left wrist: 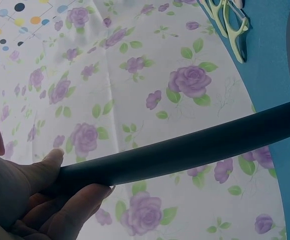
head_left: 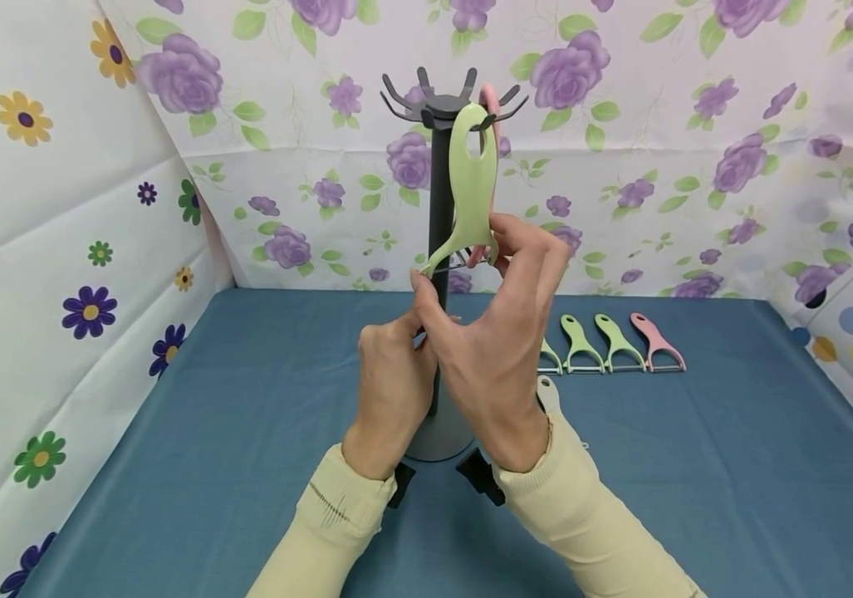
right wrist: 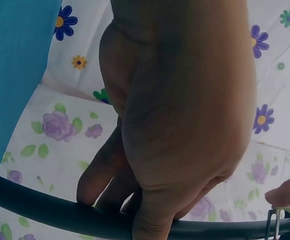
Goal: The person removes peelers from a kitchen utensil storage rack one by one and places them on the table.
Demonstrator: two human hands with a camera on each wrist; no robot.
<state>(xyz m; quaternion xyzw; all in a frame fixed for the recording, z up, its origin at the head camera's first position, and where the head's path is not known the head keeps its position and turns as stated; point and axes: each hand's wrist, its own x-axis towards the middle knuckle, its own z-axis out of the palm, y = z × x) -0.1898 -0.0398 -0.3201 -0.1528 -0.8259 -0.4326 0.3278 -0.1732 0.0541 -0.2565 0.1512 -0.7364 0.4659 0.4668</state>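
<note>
- Gripping the dark stand pole (head_left: pixel 440 208) at mid-height: left hand (head_left: pixel 389 386), fingers and thumb curled round it; curl plain only in left wrist view.
- Pinching the blade end of the green peeler (head_left: pixel 471 187): right hand (head_left: pixel 497 332), thumb and fingertips closed on it; handle hole at a top hook.
- Lying near the stand on the blue table (head_left: pixel 209 465), head view only: row of peelers (head_left: pixel 613 345), green and pink.
</note>
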